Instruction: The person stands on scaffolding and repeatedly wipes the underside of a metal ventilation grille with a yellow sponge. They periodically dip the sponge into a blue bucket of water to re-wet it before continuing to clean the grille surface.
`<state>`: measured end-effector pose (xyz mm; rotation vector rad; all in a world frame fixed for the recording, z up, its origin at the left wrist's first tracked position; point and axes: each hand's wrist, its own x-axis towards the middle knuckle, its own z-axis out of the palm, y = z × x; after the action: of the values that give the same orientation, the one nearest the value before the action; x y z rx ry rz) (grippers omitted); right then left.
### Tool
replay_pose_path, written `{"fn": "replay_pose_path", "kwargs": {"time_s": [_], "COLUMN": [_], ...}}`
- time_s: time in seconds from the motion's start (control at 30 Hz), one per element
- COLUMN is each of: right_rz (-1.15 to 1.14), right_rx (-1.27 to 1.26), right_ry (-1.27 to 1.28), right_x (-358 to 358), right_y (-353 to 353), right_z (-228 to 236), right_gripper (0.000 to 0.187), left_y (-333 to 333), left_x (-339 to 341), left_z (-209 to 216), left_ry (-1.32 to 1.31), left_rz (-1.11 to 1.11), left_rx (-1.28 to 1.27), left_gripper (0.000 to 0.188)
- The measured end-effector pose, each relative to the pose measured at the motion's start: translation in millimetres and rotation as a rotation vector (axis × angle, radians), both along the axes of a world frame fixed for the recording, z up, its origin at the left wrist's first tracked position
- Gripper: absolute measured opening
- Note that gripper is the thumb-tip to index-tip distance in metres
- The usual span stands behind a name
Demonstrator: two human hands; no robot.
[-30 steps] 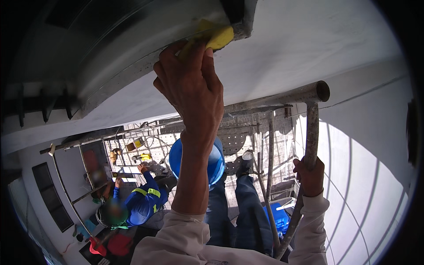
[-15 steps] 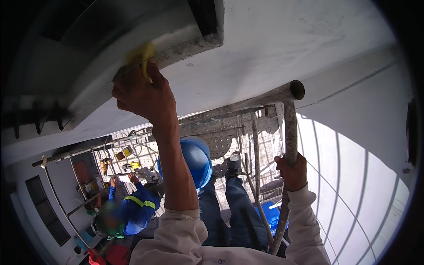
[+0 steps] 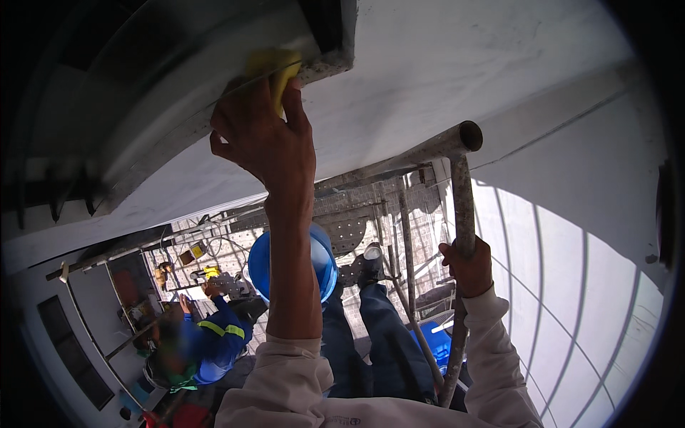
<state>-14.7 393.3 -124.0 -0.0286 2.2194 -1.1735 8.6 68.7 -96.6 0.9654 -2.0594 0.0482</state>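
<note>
- Yellow sponge [image 3: 287,80]: set against the rough-edged grey ledge [image 3: 327,69], nearer its corner than half a second earlier.
- Left hand [image 3: 265,132]: bare, pinching the sponge between thumb and fingers.
- Right hand [image 3: 471,267]: wrapped around the mottled grey metal pole [image 3: 464,207], as before.
- Round blue container [image 3: 257,267]: below, now crossed more centrally by the left forearm [image 3: 294,271].

Below left, a co-worker in blue [image 3: 220,360] is near a yellow object [image 3: 212,272], with a dark window [image 3: 73,349] farther left.
</note>
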Motion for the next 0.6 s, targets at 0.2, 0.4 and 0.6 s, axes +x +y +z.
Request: {"fn": "replay_pose_path", "kwargs": {"time_s": [0.2, 0.4, 0.6], "right_rz": [0.013, -0.004, 0.013], "right_rx": [0.032, 0.065, 0.042], "right_ry": [0.04, 0.031, 0.038], "right_x": [-1, -1, -2], "right_y": [0, -2, -2], "right_z": [-1, 0, 2], "right_gripper": [0.019, 0.019, 0.02], "left_y": [21, 13, 20], "left_x": [-35, 1, -17], "left_z": [2, 12, -1], "left_ry": [-0.017, -0.007, -0.108], "left_rz": [-0.179, -0.248, -0.114], "left_rx": [0.073, 0.105, 0.009], "left_gripper": [0.02, 0.027, 0.032]}}
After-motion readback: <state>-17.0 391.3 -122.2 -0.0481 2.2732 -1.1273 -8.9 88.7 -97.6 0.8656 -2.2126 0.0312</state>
